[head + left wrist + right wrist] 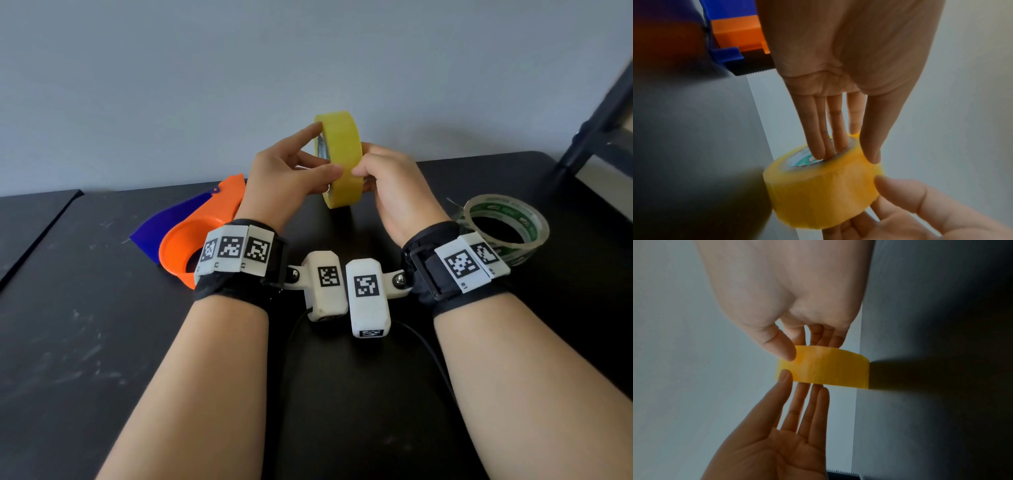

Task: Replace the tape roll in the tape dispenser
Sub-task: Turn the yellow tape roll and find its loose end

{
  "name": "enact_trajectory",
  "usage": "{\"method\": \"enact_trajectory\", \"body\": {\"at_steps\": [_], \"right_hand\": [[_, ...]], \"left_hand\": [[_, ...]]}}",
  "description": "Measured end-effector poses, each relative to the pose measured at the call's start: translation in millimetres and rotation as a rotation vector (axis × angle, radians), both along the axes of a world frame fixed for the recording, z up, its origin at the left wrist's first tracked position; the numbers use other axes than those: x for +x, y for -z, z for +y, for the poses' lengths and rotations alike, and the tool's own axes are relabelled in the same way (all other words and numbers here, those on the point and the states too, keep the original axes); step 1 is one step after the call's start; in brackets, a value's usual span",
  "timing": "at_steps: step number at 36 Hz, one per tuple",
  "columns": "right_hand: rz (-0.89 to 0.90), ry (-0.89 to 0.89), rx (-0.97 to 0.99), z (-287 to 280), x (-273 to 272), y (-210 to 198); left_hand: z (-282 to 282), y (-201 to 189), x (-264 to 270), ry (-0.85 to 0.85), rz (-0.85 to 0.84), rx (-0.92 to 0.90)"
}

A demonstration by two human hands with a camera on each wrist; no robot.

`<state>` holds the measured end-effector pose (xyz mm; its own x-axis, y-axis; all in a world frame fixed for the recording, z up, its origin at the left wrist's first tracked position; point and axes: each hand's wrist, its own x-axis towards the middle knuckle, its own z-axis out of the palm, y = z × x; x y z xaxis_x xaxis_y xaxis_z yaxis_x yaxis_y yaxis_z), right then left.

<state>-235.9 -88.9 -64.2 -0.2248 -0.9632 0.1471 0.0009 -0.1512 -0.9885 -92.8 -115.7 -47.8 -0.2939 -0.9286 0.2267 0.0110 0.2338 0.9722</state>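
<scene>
A yellow tape roll [342, 161] stands on edge in the air above the black table [85, 342], held between both hands. My left hand [323, 154] has its fingers [822, 146] in the roll's core and its thumb on the outer face of the yellow tape roll [824, 191]. My right hand [363, 174] grips the opposite side, with its thumb tip [787, 355] pressing the band of the roll [828, 368] and its fingers behind it. The orange and blue tape dispenser [202, 233] lies on the table to the left, its round holder showing no roll.
A clear tape roll with green print [507, 229] lies flat on the table near my right wrist. A pale wall runs along the table's far edge. A dark frame [603, 113] stands at the far right. A black cable [435, 359] runs between my forearms.
</scene>
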Motion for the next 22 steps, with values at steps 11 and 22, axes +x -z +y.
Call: {"method": "enact_trajectory", "body": {"at_steps": [11, 22], "right_hand": [[0.052, -0.007, 0.013, 5.6, 3.1, 0.9], [-0.038, 0.009, 0.015, 0.9, 1.1, -0.8]], "left_hand": [[-1.5, 2.3, -0.3, 0.008, 0.005, -0.002], [-0.9, 2.0, 0.5, 0.022, 0.017, -0.002]]}}
